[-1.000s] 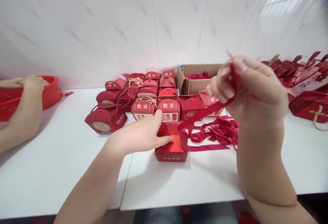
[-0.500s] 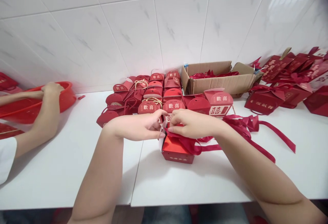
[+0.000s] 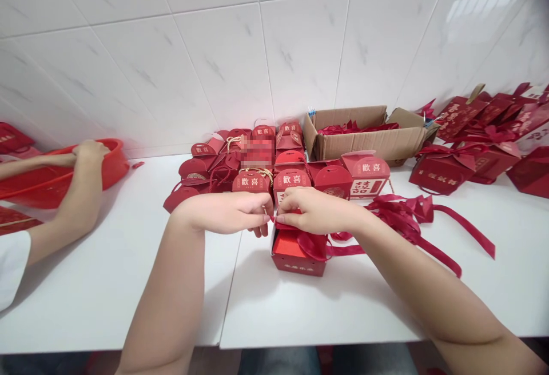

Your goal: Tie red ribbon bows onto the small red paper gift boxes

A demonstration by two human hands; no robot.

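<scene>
A small red gift box point(image 3: 299, 264) stands on the white table in front of me, its front face with pale lettering towards me. Over its top runs a dark red satin ribbon point(image 3: 312, 246), which trails off to the right. My left hand point(image 3: 234, 213) pinches the ribbon's short end at the box's left edge. Fingers of my right hand point(image 3: 307, 209) are closed on the same ribbon, just above the box top. The two sets of fingertips almost meet, and my right hand hides part of the lid.
Several red gift boxes point(image 3: 330, 179) are packed in rows behind my hands. A cardboard box point(image 3: 364, 145) holds red ribbon against the wall. Loose ribbons point(image 3: 403, 215) lie to the right, before several ribboned boxes point(image 3: 444, 172). At left, another person's arms reach into a red basin point(image 3: 115, 163).
My left fingertips have drawn slightly left with the ribbon end, off the box's edge. My right hand has shifted a little left. The gift box has stayed in place.
</scene>
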